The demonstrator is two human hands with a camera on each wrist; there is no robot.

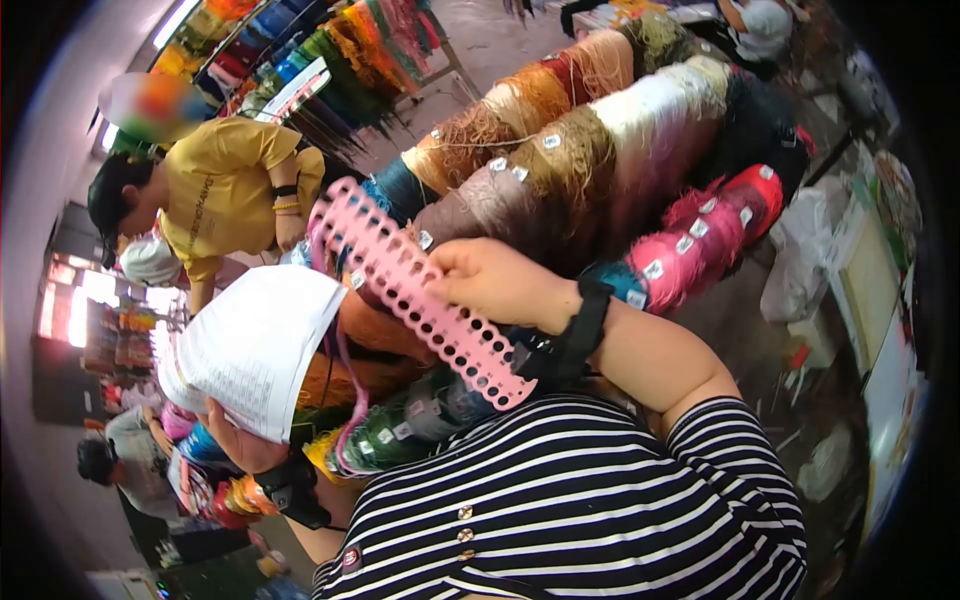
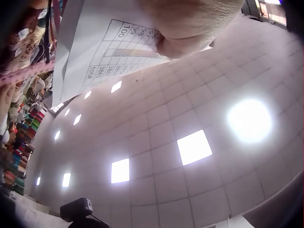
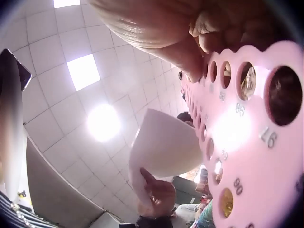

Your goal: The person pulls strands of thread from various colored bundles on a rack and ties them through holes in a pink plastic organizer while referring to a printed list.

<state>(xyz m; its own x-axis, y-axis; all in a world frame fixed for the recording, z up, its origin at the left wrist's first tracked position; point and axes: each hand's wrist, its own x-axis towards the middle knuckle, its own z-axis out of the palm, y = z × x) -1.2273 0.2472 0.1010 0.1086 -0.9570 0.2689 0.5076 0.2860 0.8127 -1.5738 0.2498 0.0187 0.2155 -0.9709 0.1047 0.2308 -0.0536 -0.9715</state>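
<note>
My left hand (image 1: 243, 442) holds printed paper sheets (image 1: 255, 350) by their lower edge, the thumb in front; in the left wrist view rows of numbers and the word "total" show on the paper (image 2: 102, 61). My right hand (image 1: 505, 285) pinches a long pink thread organizer card (image 3: 242, 142) near its middle, thumb on its face. Round holes with printed numbers line both long edges of the card, which slants across my front. A pinkish-purple strand (image 1: 347, 370) hangs beside the card, close to its upper end.
Long rows of bundled thread (image 1: 590, 150) in many colours, with small white tags, lie beyond my hands. A pink bundle (image 1: 690, 240) is at the right. A person in a yellow shirt (image 1: 225, 190) stands at the left. Plastic bags (image 1: 800, 285) lie at the far right.
</note>
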